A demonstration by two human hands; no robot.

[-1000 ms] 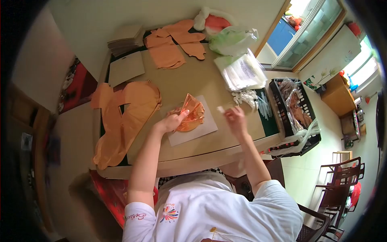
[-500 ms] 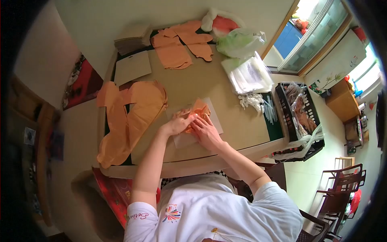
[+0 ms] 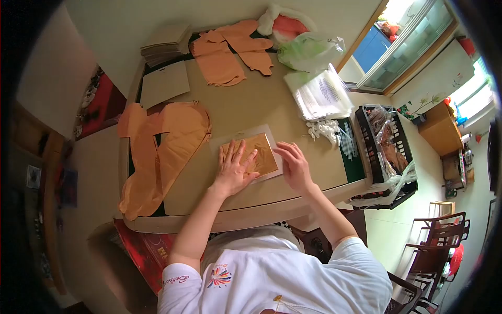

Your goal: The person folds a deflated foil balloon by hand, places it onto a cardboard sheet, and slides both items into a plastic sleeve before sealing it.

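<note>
My left hand [image 3: 234, 168] lies flat with fingers spread on an orange foil balloon [image 3: 265, 157], folded into a smooth rectangle. Under the folded foil is a pale sheet [image 3: 270, 134], whose edges show around it. My right hand [image 3: 296, 166] is just right of the sheet, fingers slightly bent and pointing toward its edge. Nothing shows in its grasp; the thumb is mostly hidden. To the left, more flat orange foil balloons [image 3: 178, 131] are spread on the table.
Other flat foil pieces [image 3: 222, 65] lie at the back, beside a grey card [image 3: 165, 82] and a card stack [image 3: 166, 43]. On the right are clear plastic bags [image 3: 321, 97], white string [image 3: 324, 131], thin tubes [image 3: 347, 140] and a black crate [image 3: 374, 152] at the table edge.
The crumpled foil under both hands is now a flat rectangle. My right hand has moved off it to the right, while my left hand has spread out on top.
</note>
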